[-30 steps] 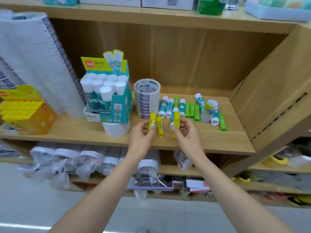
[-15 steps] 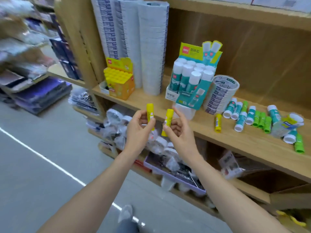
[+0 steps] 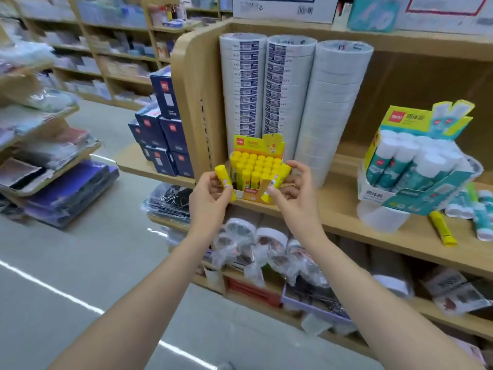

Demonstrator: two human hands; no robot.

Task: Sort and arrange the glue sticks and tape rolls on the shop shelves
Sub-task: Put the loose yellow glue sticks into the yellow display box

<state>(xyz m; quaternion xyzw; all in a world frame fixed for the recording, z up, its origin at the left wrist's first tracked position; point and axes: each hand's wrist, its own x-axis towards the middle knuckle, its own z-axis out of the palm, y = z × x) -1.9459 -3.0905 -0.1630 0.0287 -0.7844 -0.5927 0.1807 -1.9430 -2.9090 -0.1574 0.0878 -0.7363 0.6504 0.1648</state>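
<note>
My left hand (image 3: 210,200) pinches a yellow glue stick (image 3: 223,177), held tilted just left of the yellow display box (image 3: 257,192). My right hand (image 3: 294,197) pinches a second yellow glue stick (image 3: 277,178) at the box's front right corner, leaning against the box. The box stands at the left end of the wooden shelf (image 3: 346,225) and is full of upright yellow glue sticks (image 3: 256,166). Behind it rise three tall stacks of tape rolls (image 3: 289,97). Further right a teal display box of white-capped glue sticks (image 3: 416,166) sits on a white roll.
One loose yellow glue stick (image 3: 442,228) and teal glue sticks (image 3: 480,217) lie on the shelf at the right. Bagged tape rolls (image 3: 256,249) fill the shelf below. Dark blue boxes (image 3: 165,129) stand left of the shelf's side panel, with the aisle floor beyond.
Both hands lifted a yellow glue stick each from the loose pile and carried them left along the shelf to the yellow display box. The view swung left with them.
</note>
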